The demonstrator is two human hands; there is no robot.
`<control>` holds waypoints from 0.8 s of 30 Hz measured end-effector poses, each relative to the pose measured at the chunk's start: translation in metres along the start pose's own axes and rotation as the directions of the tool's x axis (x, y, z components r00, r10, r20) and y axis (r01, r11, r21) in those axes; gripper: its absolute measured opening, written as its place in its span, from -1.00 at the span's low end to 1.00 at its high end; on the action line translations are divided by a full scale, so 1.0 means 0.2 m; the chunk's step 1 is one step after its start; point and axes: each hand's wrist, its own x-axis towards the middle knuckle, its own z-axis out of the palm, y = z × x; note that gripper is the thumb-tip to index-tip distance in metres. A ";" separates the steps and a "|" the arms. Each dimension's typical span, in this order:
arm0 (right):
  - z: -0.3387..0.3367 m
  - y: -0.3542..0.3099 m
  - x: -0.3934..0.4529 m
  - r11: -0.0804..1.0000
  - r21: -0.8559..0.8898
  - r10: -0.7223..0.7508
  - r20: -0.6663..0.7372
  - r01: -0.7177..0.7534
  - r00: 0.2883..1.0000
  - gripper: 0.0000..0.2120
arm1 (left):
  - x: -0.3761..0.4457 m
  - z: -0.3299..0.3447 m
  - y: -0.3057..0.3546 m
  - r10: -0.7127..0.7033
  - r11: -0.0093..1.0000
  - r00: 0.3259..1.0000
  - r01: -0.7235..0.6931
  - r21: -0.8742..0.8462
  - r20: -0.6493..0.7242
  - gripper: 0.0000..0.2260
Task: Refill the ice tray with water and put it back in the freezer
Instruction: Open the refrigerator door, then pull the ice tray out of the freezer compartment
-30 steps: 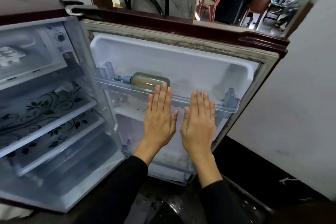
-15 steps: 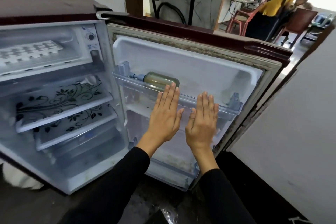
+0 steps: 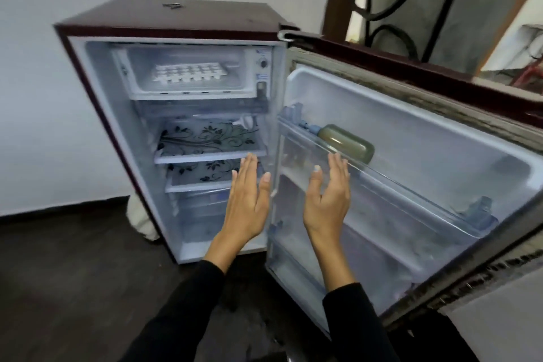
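Fridge (image 3: 176,13) is open, door (image 3: 411,132) swung wide to the right. Ice tray (image 3: 188,72) sits flat in the freezer compartment (image 3: 141,76) at the top, white, cells facing up; can't tell whether they hold water or ice. Left hand (image 3: 245,204) is released, fingers straight and together, thumb out, held in the air in front of the two floral-print shelves (image 3: 205,138), touching nothing. Right hand (image 3: 327,200) likewise released, palm turned inward toward the left hand, fingertips in front of the upper door rack (image 3: 382,182); contact with the rack can't be confirmed. Both arms are in black sleeves (image 3: 182,311). A greenish bottle (image 3: 346,142) with a blue cap lies on its side in the upper door rack. Dark floor (image 3: 73,273), white wall (image 3: 44,97) behind, a white bundle (image 3: 141,217) on the floor at the fridge's left rear.
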 end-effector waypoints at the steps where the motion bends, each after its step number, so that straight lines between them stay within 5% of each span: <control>1: 0.04 -0.03 0.01 1.000 0.027 0.009 0.044 -0.010 0.999 -0.54 | 0.00 -0.05 -0.03 -0.077 0.996 0.997 0.076 -0.040 -0.013 -0.48; 6: 0.26 -0.16 0.07 0.992 0.106 0.044 0.204 -0.067 0.978 -0.56 | 0.04 -0.29 -0.16 -0.333 0.931 0.935 0.306 -0.198 -0.120 -0.48; 14: 0.63 -0.27 0.27 0.950 0.204 0.152 0.361 -0.237 0.920 -0.56 | 0.35 -0.55 -0.37 -0.435 0.887 0.844 0.341 -0.311 -0.315 -0.53; 24: 1.22 -0.34 0.68 0.901 0.229 0.217 0.498 -0.369 0.840 -0.59 | 0.87 -0.79 -0.80 -0.514 0.830 0.787 0.355 -0.430 -0.341 -0.53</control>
